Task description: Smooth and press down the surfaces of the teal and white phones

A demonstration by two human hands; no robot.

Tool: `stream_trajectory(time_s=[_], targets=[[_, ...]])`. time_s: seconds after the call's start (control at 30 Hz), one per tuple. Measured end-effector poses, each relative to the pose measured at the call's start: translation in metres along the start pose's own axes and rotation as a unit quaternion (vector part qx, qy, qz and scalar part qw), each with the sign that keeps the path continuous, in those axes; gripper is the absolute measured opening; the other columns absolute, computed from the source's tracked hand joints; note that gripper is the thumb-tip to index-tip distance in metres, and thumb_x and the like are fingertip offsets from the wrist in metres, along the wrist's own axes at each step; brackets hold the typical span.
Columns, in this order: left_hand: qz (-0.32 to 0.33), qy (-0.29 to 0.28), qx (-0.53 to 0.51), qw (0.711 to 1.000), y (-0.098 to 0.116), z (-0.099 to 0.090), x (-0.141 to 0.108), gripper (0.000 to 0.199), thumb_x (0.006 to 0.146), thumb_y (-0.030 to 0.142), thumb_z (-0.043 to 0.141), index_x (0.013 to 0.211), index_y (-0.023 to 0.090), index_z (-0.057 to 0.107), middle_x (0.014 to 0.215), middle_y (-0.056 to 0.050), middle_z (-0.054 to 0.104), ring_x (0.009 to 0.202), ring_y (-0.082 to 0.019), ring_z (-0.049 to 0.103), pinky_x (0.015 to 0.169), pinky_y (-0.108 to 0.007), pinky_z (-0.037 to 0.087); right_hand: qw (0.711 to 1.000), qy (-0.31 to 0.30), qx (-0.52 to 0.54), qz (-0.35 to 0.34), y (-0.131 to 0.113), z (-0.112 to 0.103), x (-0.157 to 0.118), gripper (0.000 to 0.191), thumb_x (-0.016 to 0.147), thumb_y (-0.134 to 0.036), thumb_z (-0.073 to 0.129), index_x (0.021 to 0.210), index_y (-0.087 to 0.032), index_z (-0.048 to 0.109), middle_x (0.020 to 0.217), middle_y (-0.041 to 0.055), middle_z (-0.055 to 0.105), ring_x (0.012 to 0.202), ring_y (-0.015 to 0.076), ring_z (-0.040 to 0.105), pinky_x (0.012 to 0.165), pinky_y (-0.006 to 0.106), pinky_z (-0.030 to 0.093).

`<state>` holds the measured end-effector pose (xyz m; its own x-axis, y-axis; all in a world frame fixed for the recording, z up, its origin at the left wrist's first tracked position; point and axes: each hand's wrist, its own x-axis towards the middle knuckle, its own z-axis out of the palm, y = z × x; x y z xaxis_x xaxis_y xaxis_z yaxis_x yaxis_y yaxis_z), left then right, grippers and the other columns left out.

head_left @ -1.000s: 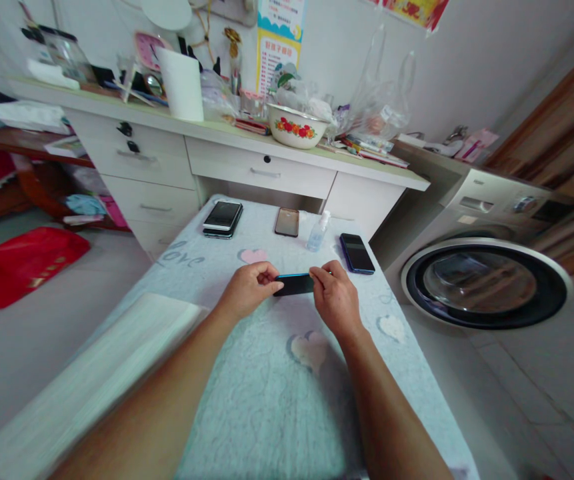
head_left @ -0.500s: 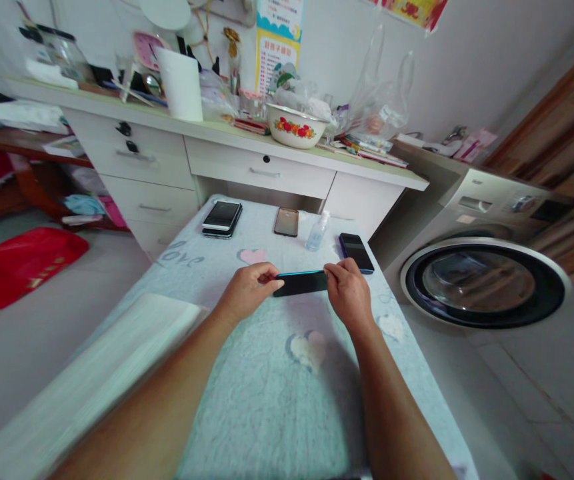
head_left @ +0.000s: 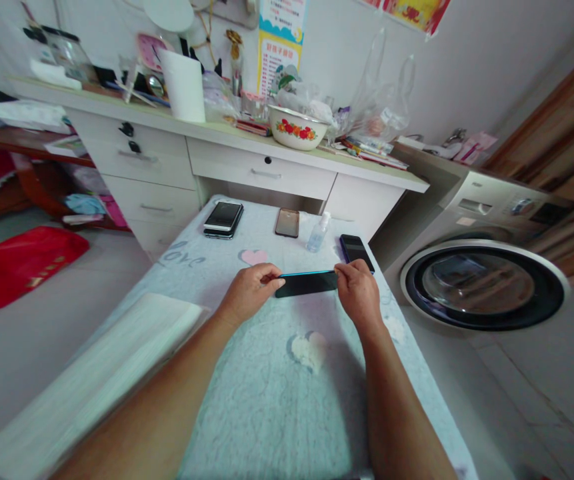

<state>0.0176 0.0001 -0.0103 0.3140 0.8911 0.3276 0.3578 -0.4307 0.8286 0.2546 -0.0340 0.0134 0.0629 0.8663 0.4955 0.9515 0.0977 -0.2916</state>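
A dark phone with a blue edge (head_left: 307,284) is held sideways above the cloth-covered table (head_left: 267,400). My left hand (head_left: 253,288) pinches its left end between thumb and fingers. At its right end, my right hand (head_left: 359,291) grips the corner. Beyond the hands lie a stack of phones (head_left: 223,219), a brown-edged phone case (head_left: 287,223), a clear spray bottle (head_left: 318,232) and another dark phone (head_left: 354,249), which is partly behind my right hand.
A pale flat board or sheet (head_left: 97,373) lies along the table's left side. Behind stands a white desk (head_left: 261,163) with a flowered bowl (head_left: 297,128) and a paper roll (head_left: 183,87). The washing machine (head_left: 484,283) is at the right.
My right hand has shifted slightly right, and more of the held phone shows between my hands. My left hand has hardly moved.
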Motion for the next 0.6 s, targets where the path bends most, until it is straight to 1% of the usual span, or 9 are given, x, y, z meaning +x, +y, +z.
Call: stream_trajectory(time_s=[0.23,0.43,0.6], targets=[[-0.008,0.016,0.01,1.0,-0.002,-0.005,0.002,0.014,0.078,0.03,0.059,0.078,0.018,0.065,0.071,0.001,0.067,0.066,-0.013,0.061,0.066,-0.023,0.046,1.0,0.003,0.015,0.007,0.004,0.001,0.0,0.028,0.09,-0.023,0.045,0.1,-0.018,0.071,0.093,0.0066,0.058,0.083,0.017,0.057,0.075,0.028,0.042],[-0.006,0.021,0.02,1.0,-0.005,-0.005,0.003,0.013,0.077,0.029,0.059,0.076,0.017,0.065,0.07,0.002,0.067,0.066,-0.013,0.062,0.066,-0.023,0.046,0.998,0.03,0.056,0.004,0.009,0.004,0.003,0.027,0.088,-0.023,0.047,0.094,-0.016,0.072,0.087,0.0069,0.06,0.081,0.0177,0.058,0.076,0.028,0.044],[0.001,0.023,0.022,0.999,-0.006,-0.004,0.003,0.014,0.077,0.03,0.059,0.076,0.017,0.065,0.07,0.002,0.067,0.065,-0.013,0.062,0.066,-0.023,0.047,0.996,0.039,0.078,0.024,0.012,0.006,0.004,0.027,0.086,-0.025,0.048,0.092,-0.016,0.073,0.084,0.0071,0.061,0.08,0.0184,0.059,0.074,0.028,0.044]])
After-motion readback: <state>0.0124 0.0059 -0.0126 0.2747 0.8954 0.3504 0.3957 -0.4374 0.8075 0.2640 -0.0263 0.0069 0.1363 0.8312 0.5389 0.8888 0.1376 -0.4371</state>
